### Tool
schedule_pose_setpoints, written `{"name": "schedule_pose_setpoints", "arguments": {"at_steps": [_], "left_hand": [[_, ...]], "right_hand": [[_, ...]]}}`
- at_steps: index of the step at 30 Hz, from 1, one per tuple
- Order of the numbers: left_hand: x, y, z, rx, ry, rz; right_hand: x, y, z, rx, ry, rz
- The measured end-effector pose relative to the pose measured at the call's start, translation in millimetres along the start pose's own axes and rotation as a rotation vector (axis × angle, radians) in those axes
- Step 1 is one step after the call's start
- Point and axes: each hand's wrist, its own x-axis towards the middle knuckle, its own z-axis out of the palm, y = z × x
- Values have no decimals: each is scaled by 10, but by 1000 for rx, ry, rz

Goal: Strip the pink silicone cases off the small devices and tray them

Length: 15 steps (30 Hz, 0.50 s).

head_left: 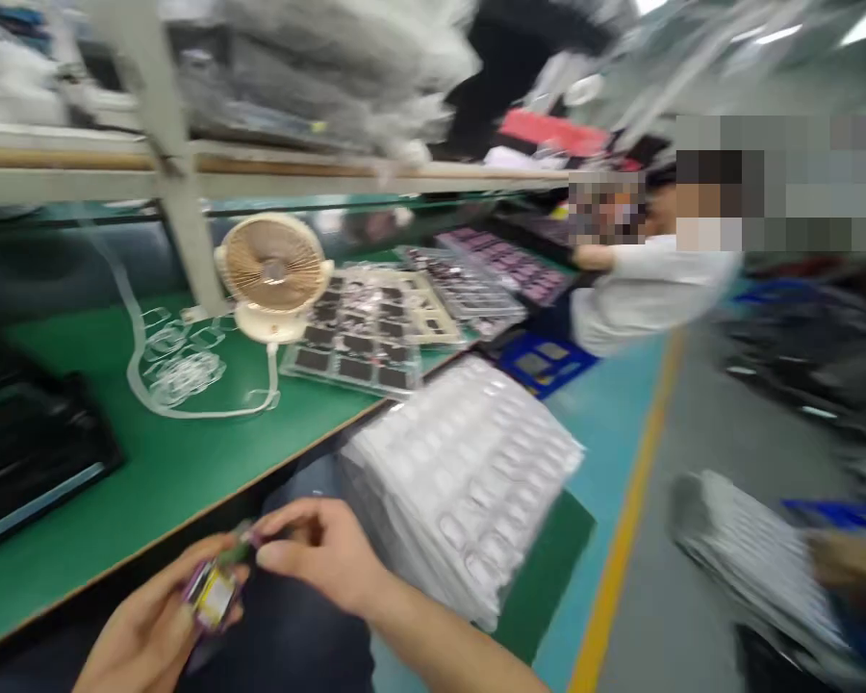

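Observation:
Low at the left, over my lap, my left hand is closed around a small purple-edged electronic part with a yellow-and-silver face. Its exact kind is blurred. My right hand pinches the upper end of that part between thumb and forefinger, where a greenish piece shows. Both hands are just off the front edge of the green bench. Beside my right forearm stands a tall stack of white moulded plastic trays.
A cream fan stands on the bench, with a white cable and loose thin white loops. Trays of dark parts lie beyond it. A shelf runs above. A co-worker in a white top sits farther along.

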Motion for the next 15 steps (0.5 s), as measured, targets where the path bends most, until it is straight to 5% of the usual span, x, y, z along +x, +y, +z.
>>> {"name": "schedule_pose_setpoints", "arguments": {"at_steps": [3, 7, 15], "left_hand": [[-32, 73, 70, -124, -25, 166], [67, 92, -27, -137, -67, 345], [9, 53, -172, -73, -131, 446]], "right_hand": [[-43, -134, 86, -330, 78, -410], [22, -189, 198, -599, 8, -727], [142, -111, 363, -756, -97, -965]]}}
